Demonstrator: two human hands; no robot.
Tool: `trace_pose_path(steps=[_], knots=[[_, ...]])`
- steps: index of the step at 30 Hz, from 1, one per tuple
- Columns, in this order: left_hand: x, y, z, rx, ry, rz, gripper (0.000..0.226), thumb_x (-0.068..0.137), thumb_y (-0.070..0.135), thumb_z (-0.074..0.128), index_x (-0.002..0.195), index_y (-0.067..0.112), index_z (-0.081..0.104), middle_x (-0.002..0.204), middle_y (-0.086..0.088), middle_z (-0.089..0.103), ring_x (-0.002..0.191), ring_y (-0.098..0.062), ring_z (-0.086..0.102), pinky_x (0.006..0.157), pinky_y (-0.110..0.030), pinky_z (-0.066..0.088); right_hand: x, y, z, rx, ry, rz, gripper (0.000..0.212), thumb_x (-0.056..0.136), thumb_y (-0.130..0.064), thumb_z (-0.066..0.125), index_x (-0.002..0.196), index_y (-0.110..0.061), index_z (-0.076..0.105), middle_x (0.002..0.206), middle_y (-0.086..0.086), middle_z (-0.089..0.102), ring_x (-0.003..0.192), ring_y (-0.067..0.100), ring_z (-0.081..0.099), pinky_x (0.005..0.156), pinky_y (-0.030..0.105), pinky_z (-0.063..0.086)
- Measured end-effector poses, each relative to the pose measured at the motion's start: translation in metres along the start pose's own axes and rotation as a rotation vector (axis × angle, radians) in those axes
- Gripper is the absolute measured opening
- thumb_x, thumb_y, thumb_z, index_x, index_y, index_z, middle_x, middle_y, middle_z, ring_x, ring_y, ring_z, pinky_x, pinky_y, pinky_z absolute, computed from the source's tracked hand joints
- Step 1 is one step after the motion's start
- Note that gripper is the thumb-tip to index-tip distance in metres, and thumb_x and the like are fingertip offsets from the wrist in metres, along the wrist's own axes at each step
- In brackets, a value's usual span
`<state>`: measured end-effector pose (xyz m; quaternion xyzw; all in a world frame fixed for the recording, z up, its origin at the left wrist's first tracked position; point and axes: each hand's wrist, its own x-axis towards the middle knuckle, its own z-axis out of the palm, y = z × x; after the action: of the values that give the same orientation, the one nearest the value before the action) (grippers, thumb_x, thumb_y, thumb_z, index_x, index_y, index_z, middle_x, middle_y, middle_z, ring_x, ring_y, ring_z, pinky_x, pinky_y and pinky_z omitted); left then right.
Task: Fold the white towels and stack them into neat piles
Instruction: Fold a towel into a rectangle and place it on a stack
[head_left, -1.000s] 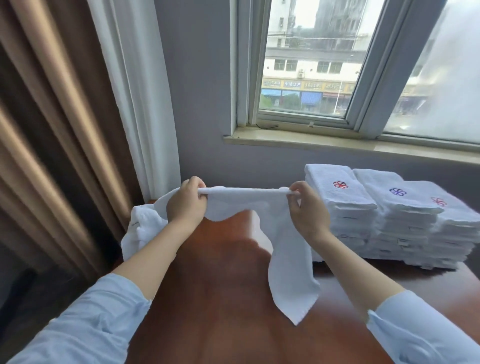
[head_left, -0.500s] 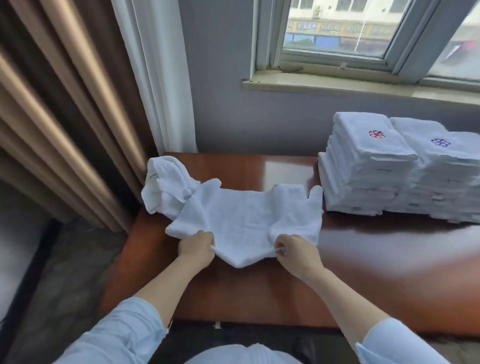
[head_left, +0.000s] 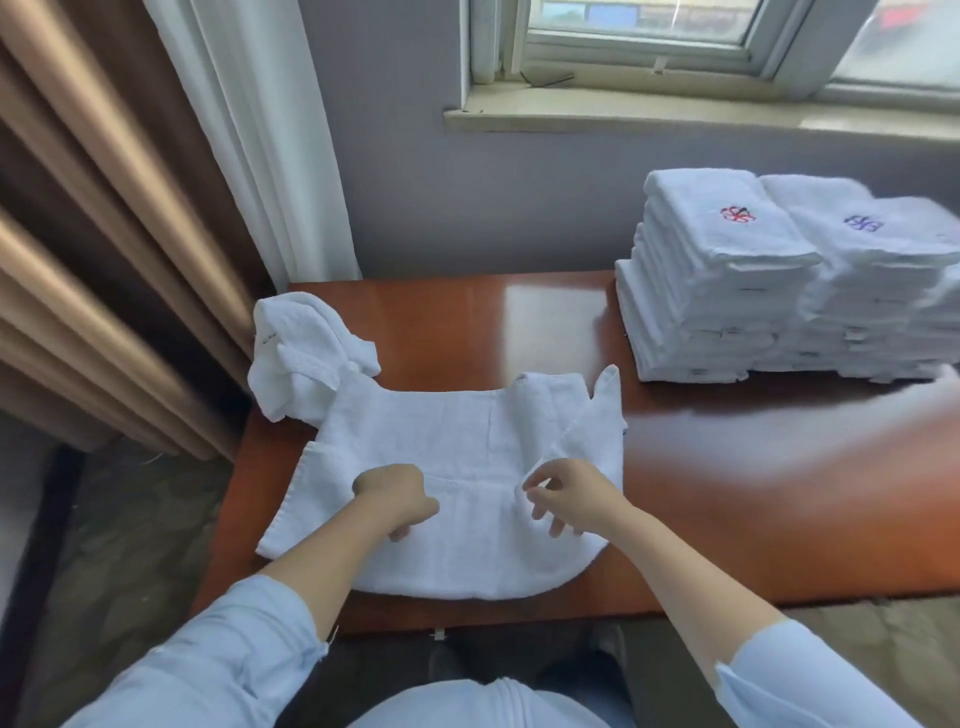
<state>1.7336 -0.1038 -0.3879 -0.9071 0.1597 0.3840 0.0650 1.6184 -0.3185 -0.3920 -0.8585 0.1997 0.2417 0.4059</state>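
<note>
A white towel (head_left: 447, 447) lies spread on the brown table (head_left: 753, 493), its right side folded over in a diagonal flap. My left hand (head_left: 397, 499) sits over the towel's middle with its fingers curled down; whether they pinch cloth is hidden. My right hand (head_left: 563, 499) hovers beside the flap's lower end with loosely spread fingers that hold nothing. A crumpled white towel (head_left: 296, 353) lies at the table's far left corner. Two piles of folded towels stand at the far right, one topped by a red emblem (head_left: 727, 291), one by a blue emblem (head_left: 872, 291).
Brown and white curtains (head_left: 156, 218) hang along the left, close to the table's left edge. A grey wall with a window sill (head_left: 675, 117) runs behind the table. The table's near edge lies just past my lap.
The towel went from being held up stretched between both hands to lying on the table. My hands have left its near edge and now sit over its middle; the right fingers have spread.
</note>
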Motion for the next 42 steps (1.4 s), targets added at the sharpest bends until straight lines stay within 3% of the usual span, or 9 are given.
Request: trace_pose_path(steps=[4,10,15,20,23,30,34,39,42], knots=[[0.012,0.038,-0.011,-0.205,0.224,0.135,0.020,0.084,0.033,0.044,0.089,0.025,0.062,0.078,0.008,0.071,0.072,-0.010,0.069,0.063,-0.022,0.042,-0.003,0.022,-0.032,0.047,0.290,0.058,0.019,0.088,-0.024,0.048,0.094,-0.036,0.062,0.069,-0.020,0.070,0.050,0.004,0.065,0.051,0.024,0.043],[0.014,0.123,-0.017,-0.406,0.284,0.395,0.012,0.087,0.037,0.053,0.096,0.040,0.060,0.086,0.020,0.062,0.082,-0.002,0.059,0.061,-0.022,0.041,-0.004,0.078,-0.070,0.215,0.412,0.204,0.021,0.084,-0.018,0.049,0.092,-0.033,0.061,0.074,-0.010,0.071,0.062,0.013,0.069,0.059,0.036,0.060],[0.020,0.184,-0.009,-0.469,0.244,0.523,0.027,0.091,0.029,0.056,0.112,0.044,0.061,0.104,0.024,0.063,0.086,0.001,0.059,0.079,-0.028,0.053,0.018,0.111,-0.097,0.254,0.353,0.164,0.024,0.089,-0.019,0.054,0.109,-0.027,0.064,0.105,-0.006,0.070,0.097,0.016,0.066,0.090,0.044,0.056],[0.032,0.219,0.002,-0.357,0.292,0.397,0.055,0.090,0.036,0.061,0.141,0.032,0.041,0.138,0.010,0.045,0.113,-0.013,0.055,0.086,-0.037,0.050,0.049,0.130,-0.119,0.269,0.222,0.111,0.035,0.092,-0.020,0.058,0.127,-0.018,0.060,0.120,-0.001,0.067,0.108,0.020,0.064,0.095,0.044,0.053],[0.037,0.232,0.009,-0.333,0.317,0.289,0.068,0.084,0.043,0.068,0.142,0.025,0.036,0.142,0.007,0.040,0.121,-0.016,0.051,0.085,-0.035,0.049,0.066,0.131,-0.123,0.306,0.111,0.095,0.034,0.092,-0.021,0.058,0.125,-0.018,0.058,0.110,0.000,0.067,0.093,0.017,0.069,0.085,0.040,0.058],[0.037,0.240,0.020,-0.400,0.363,0.204,0.075,0.079,0.046,0.072,0.140,0.027,0.034,0.138,0.011,0.041,0.118,-0.013,0.050,0.080,-0.031,0.045,0.088,0.121,-0.120,0.346,0.028,0.083,0.010,0.089,-0.019,0.055,0.097,-0.016,0.058,0.078,0.004,0.071,0.060,0.017,0.070,0.051,0.029,0.052],[0.031,0.241,0.018,-0.566,0.355,0.183,0.076,0.079,0.046,0.071,0.141,0.031,0.030,0.135,0.014,0.044,0.117,-0.011,0.051,0.082,-0.031,0.046,0.081,0.113,-0.125,0.440,-0.023,-0.071,0.007,0.088,-0.015,0.058,0.091,-0.009,0.059,0.076,0.004,0.071,0.067,0.017,0.072,0.055,0.031,0.056],[0.027,0.245,-0.005,-0.715,0.468,0.151,0.023,0.085,0.040,0.061,0.103,0.031,0.049,0.089,0.014,0.060,0.077,-0.008,0.061,0.065,-0.033,0.052,0.061,0.090,-0.146,0.419,-0.017,-0.333,0.008,0.089,-0.013,0.059,0.081,-0.016,0.060,0.073,-0.013,0.065,0.069,0.006,0.062,0.063,0.021,0.050],[0.021,0.240,-0.022,-0.750,0.501,0.194,0.010,0.079,0.026,0.055,0.086,0.028,0.048,0.068,0.009,0.054,0.057,-0.012,0.051,0.054,-0.030,0.041,0.047,0.082,-0.166,0.391,0.105,-0.337,0.012,0.091,-0.018,0.054,0.079,-0.020,0.053,0.075,-0.009,0.059,0.073,0.013,0.057,0.075,0.040,0.052]])
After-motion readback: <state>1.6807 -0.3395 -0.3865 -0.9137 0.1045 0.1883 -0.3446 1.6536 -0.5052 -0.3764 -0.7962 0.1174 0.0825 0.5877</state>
